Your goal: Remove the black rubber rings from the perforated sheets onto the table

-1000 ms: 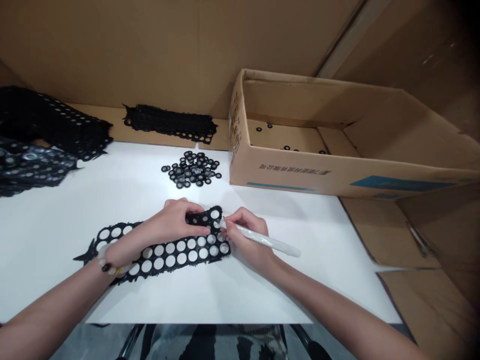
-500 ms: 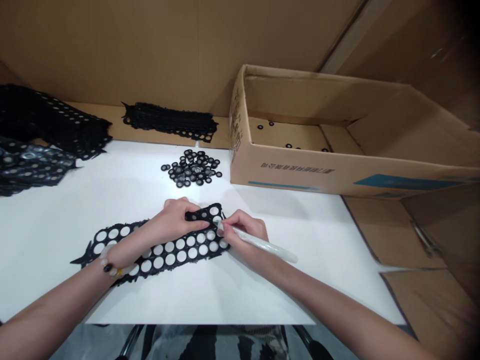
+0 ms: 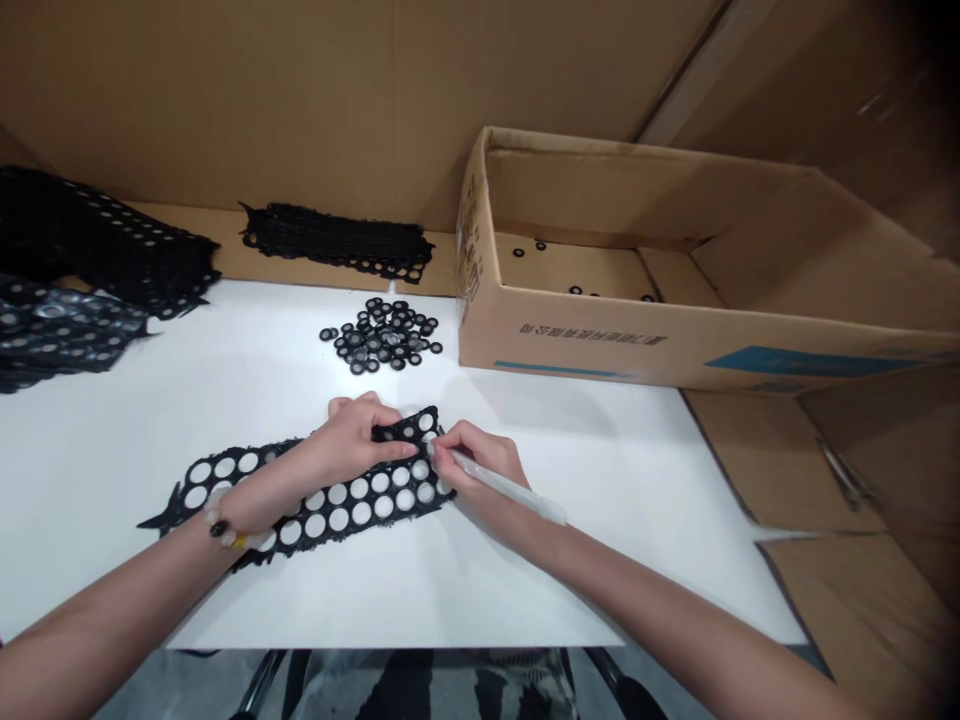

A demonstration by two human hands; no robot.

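A black rubber sheet with rows of round holes [image 3: 349, 502] lies slantwise on the white table. My left hand [image 3: 352, 437] grips it near its right end, thumb on top and fingers along the far side. A few openings beside the thumb look filled with dark discs, while most others show white. My right hand [image 3: 480, 462] is closed around a slim whitish pen-like tool [image 3: 517, 492]. The tool's tip meets the sheet's right end, just right of my left thumb; fingers partly hide the contact.
Small black rings [image 3: 386, 335] lie in a loose pile beyond the sheet. A cardboard box [image 3: 585, 345] with several rings inside stands at the back right. Stacked black perforated sheets [image 3: 337, 240] rest at the back, with more sheets [image 3: 97, 240] at the left.
The pen-like tool has swung in my right hand, its rear end now nearer my forearm, and its tip has shifted slightly left. My left hand keeps its hold on the sheet.
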